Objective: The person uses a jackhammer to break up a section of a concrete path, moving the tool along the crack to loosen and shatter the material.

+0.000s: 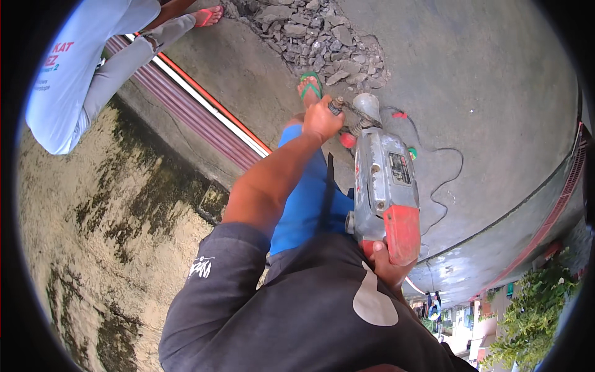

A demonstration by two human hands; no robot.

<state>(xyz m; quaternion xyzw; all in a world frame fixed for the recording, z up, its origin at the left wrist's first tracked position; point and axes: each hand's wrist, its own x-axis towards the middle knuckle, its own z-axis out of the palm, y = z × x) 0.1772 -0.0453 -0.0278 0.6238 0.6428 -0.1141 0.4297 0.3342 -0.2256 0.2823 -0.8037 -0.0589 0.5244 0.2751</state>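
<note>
A grey demolition hammer with a red rear handle lies across the front of my body, its nose pointing away from me. My left hand is closed around the side grip near the nose. Down at the back end, my right hand wraps the red handle, with its thumb showing and the other fingers mostly hidden. A pale, rounded collar shows at the nose. I cannot make out the chisel tip.
Broken concrete rubble lies beyond my foot in a green flip-flop. A dark cable curls over the concrete floor at right. Ribbed sheets run beside a stained wall. Another person is at upper left.
</note>
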